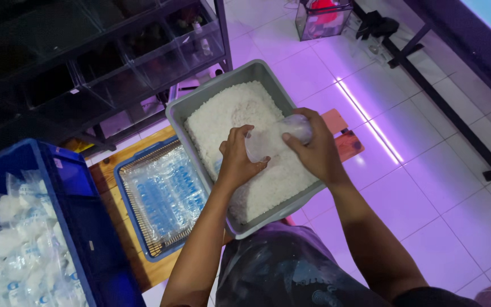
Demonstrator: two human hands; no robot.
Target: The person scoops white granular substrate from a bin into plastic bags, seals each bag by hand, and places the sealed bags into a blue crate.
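Observation:
A grey plastic tub (180,111) full of white grains (231,111) rests on my lap and a wooden bench. My right hand (313,150) grips a clear plastic cup (294,129) lying on its side over the grains. My left hand (237,159) holds the mouth of a small clear plastic bag (259,145) against the cup's opening, just above the grain surface.
A blue wire-bottomed tray (123,170) with a stack of empty printed clear bags (163,193) sits left of the tub on the wooden bench (348,142). A large blue crate (72,193) at far left holds several filled bags. Dark shelving with clear bins stands behind; tiled floor lies to the right.

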